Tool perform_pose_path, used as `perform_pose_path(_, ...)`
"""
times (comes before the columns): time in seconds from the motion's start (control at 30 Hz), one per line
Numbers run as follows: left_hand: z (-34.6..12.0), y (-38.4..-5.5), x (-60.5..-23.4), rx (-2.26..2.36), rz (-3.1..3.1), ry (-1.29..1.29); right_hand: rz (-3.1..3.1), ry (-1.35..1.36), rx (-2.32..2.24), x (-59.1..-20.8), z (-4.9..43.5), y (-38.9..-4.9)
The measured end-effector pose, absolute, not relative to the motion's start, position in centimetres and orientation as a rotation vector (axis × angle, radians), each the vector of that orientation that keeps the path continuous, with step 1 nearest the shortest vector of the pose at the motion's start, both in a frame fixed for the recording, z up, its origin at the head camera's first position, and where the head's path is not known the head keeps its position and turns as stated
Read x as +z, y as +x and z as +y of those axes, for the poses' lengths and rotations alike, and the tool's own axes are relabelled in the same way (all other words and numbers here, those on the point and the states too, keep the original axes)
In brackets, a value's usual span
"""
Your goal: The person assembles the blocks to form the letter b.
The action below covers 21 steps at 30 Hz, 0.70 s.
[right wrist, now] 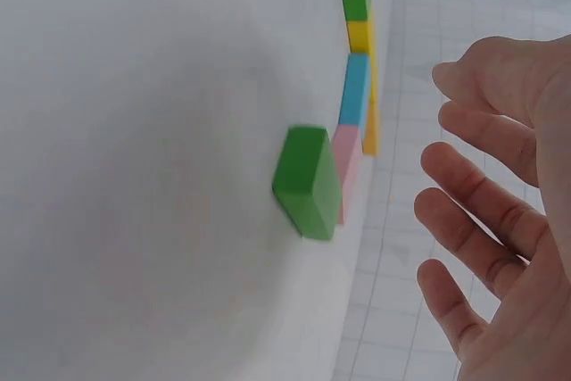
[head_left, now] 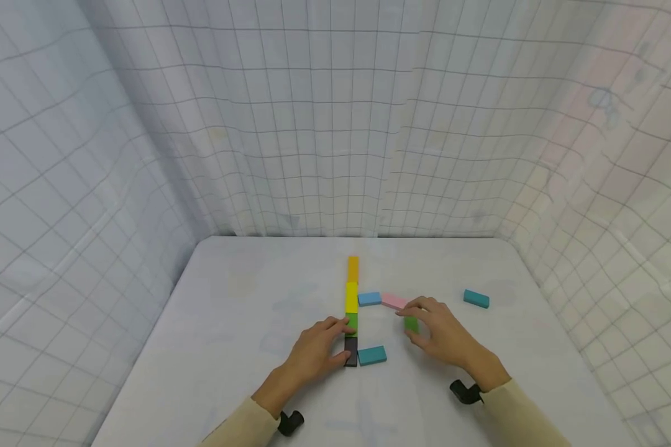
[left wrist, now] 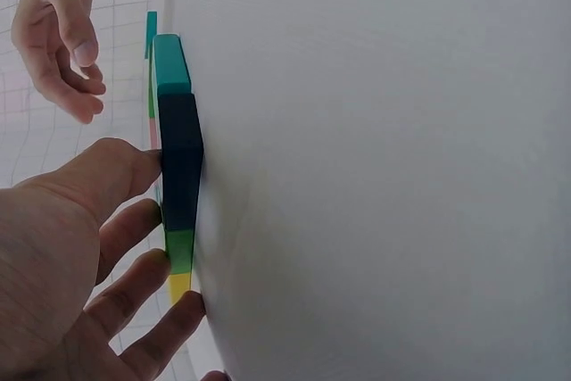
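A straight column of small rectangular blocks runs toward me on the white table: orange (head_left: 353, 269), yellow (head_left: 351, 297), green (head_left: 353, 326) and black (head_left: 351, 352). My left hand (head_left: 315, 351) lies along its left side, fingers spread, fingertips at the green and black blocks. A blue block (head_left: 369, 299) and a pink block (head_left: 393, 301) extend rightward from the yellow one. Below the pink end sits a second green block (right wrist: 310, 176), and my right hand (head_left: 438, 329) hovers over it, fingers loosely bent and apart from it. A teal block (head_left: 372, 355) is beside the black one.
Another teal block (head_left: 476, 298) lies alone at the right of the table (head_left: 246, 292). Grid-patterned white curtains (head_left: 335, 124) enclose the back and both sides. A black wrist mount (head_left: 465, 392) shows at my right sleeve, with a similar one (head_left: 291, 423) at the left.
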<state>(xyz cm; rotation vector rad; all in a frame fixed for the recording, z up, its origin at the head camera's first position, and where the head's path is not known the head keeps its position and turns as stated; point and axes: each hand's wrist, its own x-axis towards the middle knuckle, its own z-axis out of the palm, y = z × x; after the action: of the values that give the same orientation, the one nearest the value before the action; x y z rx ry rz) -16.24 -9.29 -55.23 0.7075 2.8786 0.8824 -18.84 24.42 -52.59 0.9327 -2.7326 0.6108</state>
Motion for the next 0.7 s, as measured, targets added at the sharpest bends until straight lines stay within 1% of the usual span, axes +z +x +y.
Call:
perform_pose_path(0.3,-9.2,-16.3,-55.4,0.873,2.896,0.708,-2.717,0.848,0.656,-52.6,27.0,-20.1)
perform_pose_path(0.7,-9.2,-16.1,-55.5,0.894,2.896,0.731,-2.604,0.767,0.665,-52.6,30.0,-20.4)
